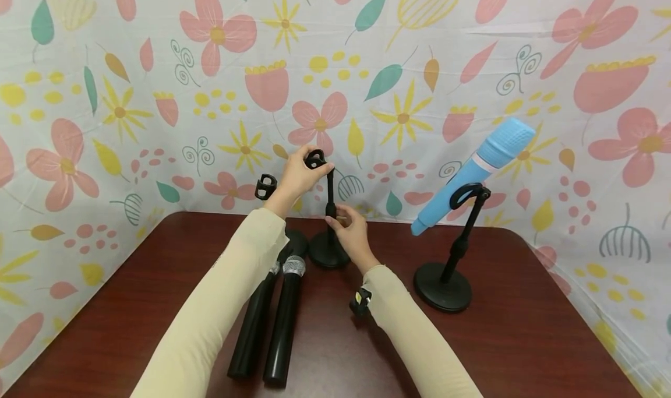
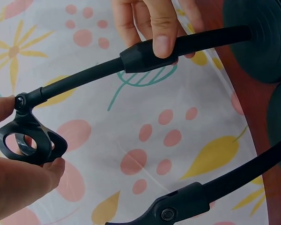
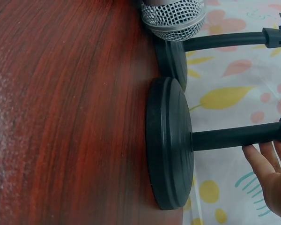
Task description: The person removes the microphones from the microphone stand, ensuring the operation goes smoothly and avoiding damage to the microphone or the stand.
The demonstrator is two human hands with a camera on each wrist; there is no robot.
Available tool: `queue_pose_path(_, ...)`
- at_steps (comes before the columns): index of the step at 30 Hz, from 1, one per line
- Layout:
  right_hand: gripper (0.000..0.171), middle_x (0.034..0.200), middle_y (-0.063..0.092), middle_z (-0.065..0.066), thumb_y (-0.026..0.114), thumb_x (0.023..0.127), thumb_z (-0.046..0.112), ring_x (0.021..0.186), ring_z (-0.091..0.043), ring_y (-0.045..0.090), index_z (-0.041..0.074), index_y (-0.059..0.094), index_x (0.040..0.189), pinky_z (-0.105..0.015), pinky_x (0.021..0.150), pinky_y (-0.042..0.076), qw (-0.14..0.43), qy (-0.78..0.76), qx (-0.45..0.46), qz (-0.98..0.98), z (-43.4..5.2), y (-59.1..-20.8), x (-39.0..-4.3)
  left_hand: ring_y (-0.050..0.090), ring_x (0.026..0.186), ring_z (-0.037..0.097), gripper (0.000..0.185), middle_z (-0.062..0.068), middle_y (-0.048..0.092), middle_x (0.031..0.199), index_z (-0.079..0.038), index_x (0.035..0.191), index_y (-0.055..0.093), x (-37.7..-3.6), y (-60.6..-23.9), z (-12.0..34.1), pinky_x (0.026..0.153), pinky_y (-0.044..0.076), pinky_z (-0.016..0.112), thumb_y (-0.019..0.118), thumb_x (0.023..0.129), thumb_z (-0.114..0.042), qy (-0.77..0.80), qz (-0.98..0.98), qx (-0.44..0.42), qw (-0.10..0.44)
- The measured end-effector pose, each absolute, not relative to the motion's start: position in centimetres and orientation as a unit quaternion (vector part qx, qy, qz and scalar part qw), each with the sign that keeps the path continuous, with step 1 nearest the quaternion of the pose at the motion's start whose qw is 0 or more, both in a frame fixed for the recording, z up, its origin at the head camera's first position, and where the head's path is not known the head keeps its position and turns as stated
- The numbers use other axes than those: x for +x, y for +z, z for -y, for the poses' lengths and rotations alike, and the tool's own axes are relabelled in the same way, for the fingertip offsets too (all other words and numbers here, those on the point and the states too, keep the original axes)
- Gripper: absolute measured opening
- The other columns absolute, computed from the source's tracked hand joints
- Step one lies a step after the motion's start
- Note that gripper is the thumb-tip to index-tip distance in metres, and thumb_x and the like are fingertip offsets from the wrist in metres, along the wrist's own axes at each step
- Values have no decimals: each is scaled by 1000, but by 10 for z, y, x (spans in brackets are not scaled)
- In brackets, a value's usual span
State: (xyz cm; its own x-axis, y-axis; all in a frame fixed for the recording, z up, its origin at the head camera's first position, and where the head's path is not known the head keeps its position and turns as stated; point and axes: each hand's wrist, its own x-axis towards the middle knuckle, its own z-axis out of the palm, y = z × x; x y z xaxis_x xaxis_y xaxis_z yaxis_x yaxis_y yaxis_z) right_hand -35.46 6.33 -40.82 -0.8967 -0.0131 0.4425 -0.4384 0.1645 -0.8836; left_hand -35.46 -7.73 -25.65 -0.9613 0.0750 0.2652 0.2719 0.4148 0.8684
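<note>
A black desktop microphone stand (image 1: 329,249) stands upright near the table's back edge, between both hands. At its top, the left hand (image 1: 296,179) pinches the microphone clip (image 2: 27,119) between thumb and fingers. Lower down, the right hand (image 1: 353,235) grips the pole around its thicker collar (image 2: 136,58), thumb on one side and fingers on the other. The round base (image 3: 166,145) sits on the tabletop in the right wrist view. Just left is a second black stand, its clip (image 1: 266,186) showing beside the left wrist and its base partly hidden by the left sleeve.
Two black microphones (image 1: 283,328) with silver mesh heads lie side by side on the brown table (image 1: 157,281), heads toward the stands. On the right, a third stand (image 1: 442,293) carries a tilted light-blue microphone (image 1: 461,182). A flower-patterned cloth (image 1: 335,54) hangs behind the table.
</note>
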Motion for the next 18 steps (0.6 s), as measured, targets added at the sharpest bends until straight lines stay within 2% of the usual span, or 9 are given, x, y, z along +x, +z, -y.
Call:
queue_pose_path(3, 37, 108, 66, -15, 69, 88, 10, 101, -29, 66, 4, 62, 123, -39, 87, 53, 171, 626, 148, 746, -62, -408, -355, 62, 95, 29, 52, 13, 50, 132, -11, 136, 48, -354, -255, 77, 78, 53, 41, 68, 91, -27, -532, 836, -102, 90)
queue_pose_path(8, 38, 109, 65, -14, 69, 88, 11, 101, -31, 65, 4, 62, 124, -39, 87, 53, 170, 631, 153, 741, -62, -409, -354, 58, 104, 27, 49, 12, 51, 129, -10, 134, 49, -351, -254, 75, 83, 51, 39, 67, 91, -25, -530, 837, -101, 91)
queue_pose_path(15, 38, 111, 62, -27, 67, 88, 1, 103, -43, 61, -6, 59, 124, -49, 88, 50, 168, 633, 174, 735, -62, -389, -335, 58, 104, 27, 45, 12, 52, 126, -10, 131, 50, -350, -252, 75, 84, 50, 40, 66, 92, -25, -518, 844, -101, 95)
queue_pose_path(18, 38, 112, 62, -28, 66, 89, 0, 103, -44, 61, -9, 57, 125, -49, 89, 50, 166, 626, 176, 741, -62, -380, -326, 61, 99, 29, 44, 13, 53, 124, -7, 130, 50, -349, -253, 74, 82, 52, 40, 66, 92, -23, -521, 841, -106, 96)
